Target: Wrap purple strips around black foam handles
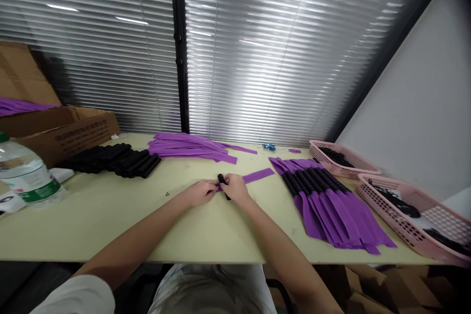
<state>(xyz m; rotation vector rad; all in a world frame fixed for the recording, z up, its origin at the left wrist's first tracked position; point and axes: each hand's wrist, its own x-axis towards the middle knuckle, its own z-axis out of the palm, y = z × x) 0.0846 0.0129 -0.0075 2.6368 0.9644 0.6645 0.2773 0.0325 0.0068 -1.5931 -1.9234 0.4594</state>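
Observation:
At the middle of the table, my right hand [235, 188] is closed around a short black grip tube [221, 178], which lies slanted with its lower end showing below the fingers. My left hand [200, 193] pinches a purple strap [259, 175] close against the tube's left side. The strap's long end runs out flat to the right, past my right hand. How strap and tube meet is hidden by my fingers. To the right lie several purple straps with black grips [316, 180] on them, side by side. Loose purple straps [187, 147] are piled behind my hands.
Black tubes [117, 159] lie stacked at the left, before a cardboard box [84, 130]. A water bottle [31, 176] stands at the left edge. Two pink baskets [368, 169] with black cords are at the right. A small blue item [269, 146] lies by the blinds.

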